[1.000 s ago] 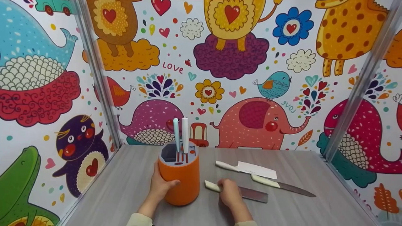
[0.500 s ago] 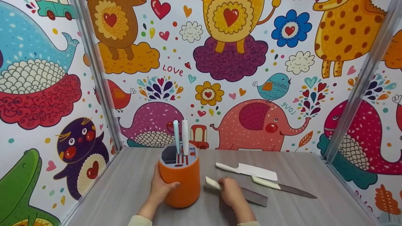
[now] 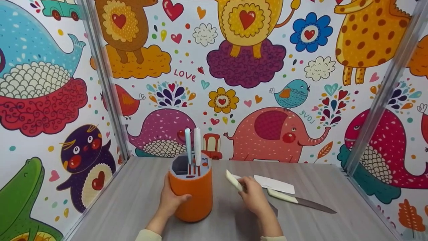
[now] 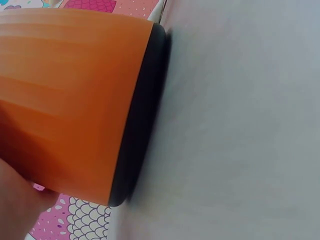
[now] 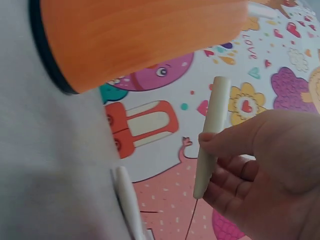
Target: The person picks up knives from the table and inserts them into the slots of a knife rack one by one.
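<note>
An orange knife block point(image 3: 194, 202) with a grey top stands upright on the table. My left hand point(image 3: 170, 200) grips its left side, thumb across the front. A light blue handle point(image 3: 188, 144) and a white handle point(image 3: 197, 145) stick up from its top. To the right of the block, my right hand point(image 3: 255, 197) holds a kitchen knife by its cream handle point(image 5: 212, 130), thumb on one side and fingers on the other. The handle tilts up toward the block, above the table. Most of the blade is hidden behind the hand in the head view; edge-on, it looks like a thin line in the right wrist view.
A white cleaver point(image 3: 276, 184) lies behind my right hand, its handle partly covered. Beside it, a knife with a dark pointed blade point(image 3: 316, 205) rests on the grey table point(image 3: 133, 187). Cartoon-printed walls point(image 3: 250, 97) stand at the back and sides.
My right hand has lifted the kitchen knife off the table and turned its handle upward, moving slightly away from me. My left hand and the knife block have stayed put.
</note>
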### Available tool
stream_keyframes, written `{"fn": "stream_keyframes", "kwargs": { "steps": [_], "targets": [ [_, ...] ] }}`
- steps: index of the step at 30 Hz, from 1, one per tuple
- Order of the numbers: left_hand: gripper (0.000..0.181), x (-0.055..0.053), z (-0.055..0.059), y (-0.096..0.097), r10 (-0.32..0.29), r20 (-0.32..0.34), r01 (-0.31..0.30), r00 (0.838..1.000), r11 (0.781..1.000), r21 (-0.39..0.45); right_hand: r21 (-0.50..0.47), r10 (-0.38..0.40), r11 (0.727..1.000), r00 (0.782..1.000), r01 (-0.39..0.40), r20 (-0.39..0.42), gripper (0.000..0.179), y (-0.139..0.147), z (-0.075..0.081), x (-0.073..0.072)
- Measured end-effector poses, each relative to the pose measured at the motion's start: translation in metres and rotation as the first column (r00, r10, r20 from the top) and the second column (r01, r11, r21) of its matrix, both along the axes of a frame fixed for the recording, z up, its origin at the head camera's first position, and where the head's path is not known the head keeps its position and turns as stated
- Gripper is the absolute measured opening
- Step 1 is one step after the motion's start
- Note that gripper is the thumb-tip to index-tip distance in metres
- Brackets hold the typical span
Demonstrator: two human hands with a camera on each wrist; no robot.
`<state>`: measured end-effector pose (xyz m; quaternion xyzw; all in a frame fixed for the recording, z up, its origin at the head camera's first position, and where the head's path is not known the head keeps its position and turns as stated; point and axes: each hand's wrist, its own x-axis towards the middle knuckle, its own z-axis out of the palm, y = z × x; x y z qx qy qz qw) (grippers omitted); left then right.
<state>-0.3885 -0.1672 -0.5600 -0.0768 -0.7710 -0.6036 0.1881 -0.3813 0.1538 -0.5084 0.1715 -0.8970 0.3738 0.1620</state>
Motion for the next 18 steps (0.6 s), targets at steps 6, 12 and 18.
{"fn": "stream_keyframes", "kwargs": {
  "steps": [6, 12, 18],
  "targets": [
    [0.117, 0.001, 0.0, 0.0, 0.003, -0.01, -0.003, 1.0, 1.0, 0.004, -0.09, -0.028, 0.996, 0.999, 0.027, -0.015, 0.03, 0.012, 0.008, 0.003],
    [0.121, -0.001, 0.0, 0.0, 0.017, -0.014, -0.017, 1.0, 1.0, 0.013, -0.256, -0.026, 0.966, 0.999, 0.03, 0.02, 0.033, 0.022, 0.02, 0.009],
    [0.117, 0.0, 0.001, 0.001, 0.009, 0.016, -0.01, 1.0, 1.0, 0.024, -0.364, -0.004, 0.931, 0.998, 0.027, 0.064, 0.034, 0.025, 0.03, 0.012]
  ]
}}
